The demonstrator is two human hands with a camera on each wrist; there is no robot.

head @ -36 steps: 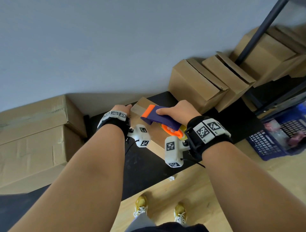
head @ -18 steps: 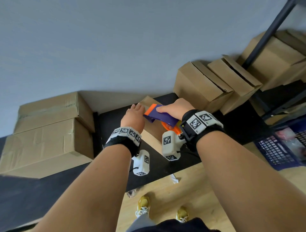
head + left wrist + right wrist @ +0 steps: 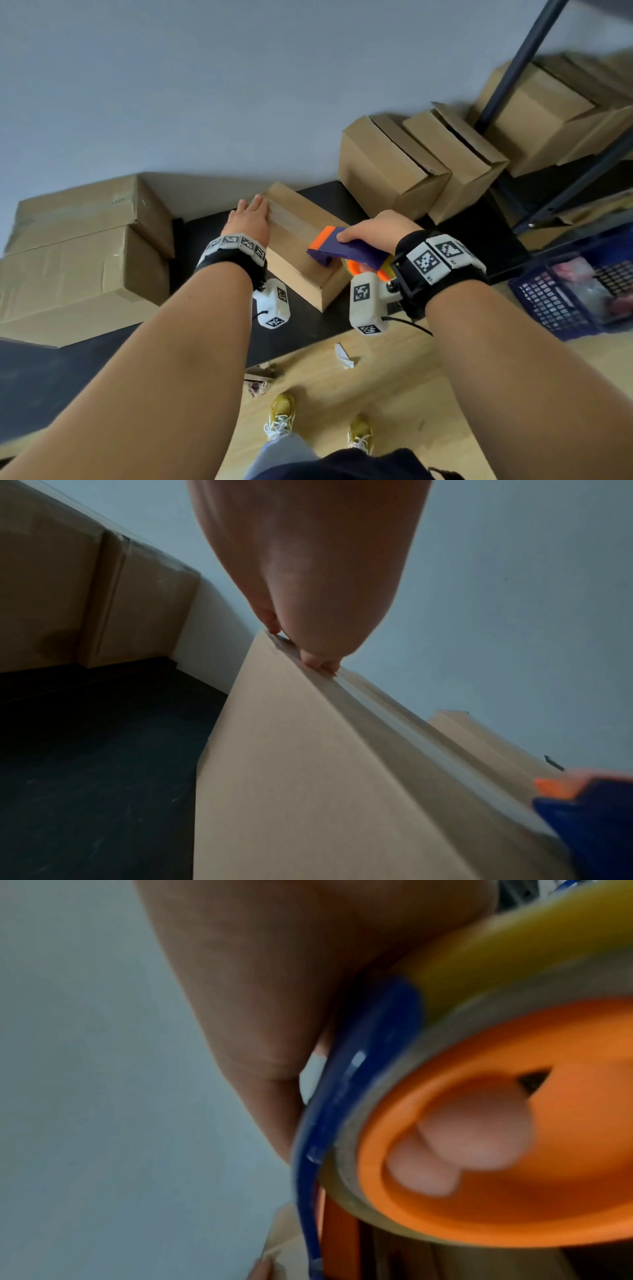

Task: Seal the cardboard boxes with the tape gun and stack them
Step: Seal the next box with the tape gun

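A small closed cardboard box (image 3: 301, 246) sits on the black bench (image 3: 308, 329), with a strip of clear tape along its top seam. My left hand (image 3: 251, 216) lies flat on the box's far left corner, fingers straight, pressing down; the left wrist view shows the fingertips (image 3: 320, 664) on the box (image 3: 308, 791) edge. My right hand (image 3: 375, 229) grips the purple and orange tape gun (image 3: 346, 251), which rests on the near end of the box top. In the right wrist view my fingertips (image 3: 462, 1139) curl through the orange hub of the tape gun (image 3: 479, 1123).
Two large taped boxes (image 3: 78, 253) are stacked at the left against the wall. Several open-flapped boxes (image 3: 394, 171) stand at the back right beside a dark metal rack post (image 3: 513, 65). A blue plastic basket (image 3: 575, 291) sits at the right. Wood floor and my shoes lie below.
The tape gun has been drawn toward me along the box top to its near end. My left hand has flattened onto the far corner. The head view has tilted down.
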